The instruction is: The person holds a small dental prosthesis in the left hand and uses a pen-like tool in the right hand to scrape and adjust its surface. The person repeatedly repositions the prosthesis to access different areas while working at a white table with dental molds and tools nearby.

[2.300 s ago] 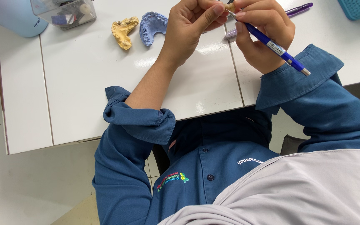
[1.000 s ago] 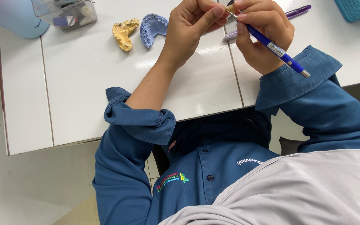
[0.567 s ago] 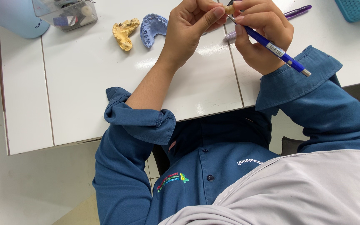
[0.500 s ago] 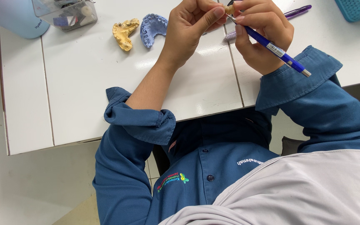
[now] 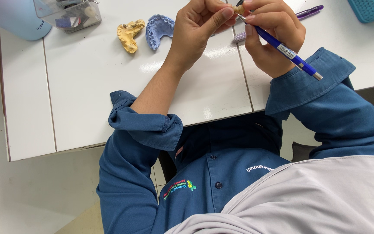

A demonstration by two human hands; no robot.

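While my left hand (image 5: 198,26) pinches the small tan piece (image 5: 238,8) between closed fingertips, my right hand (image 5: 270,32) grips the blue pencil (image 5: 282,47), tip touching it; I judge marking is underway, needing a steady hold

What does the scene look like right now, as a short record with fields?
left hand: pinches a small tan piece at the fingertips
right hand: grips a blue pen, tip at the piece
white table: yellow dental cast beside blue dental cast
far left: clear plastic box, pale blue container
far right: purple pen, teal basket
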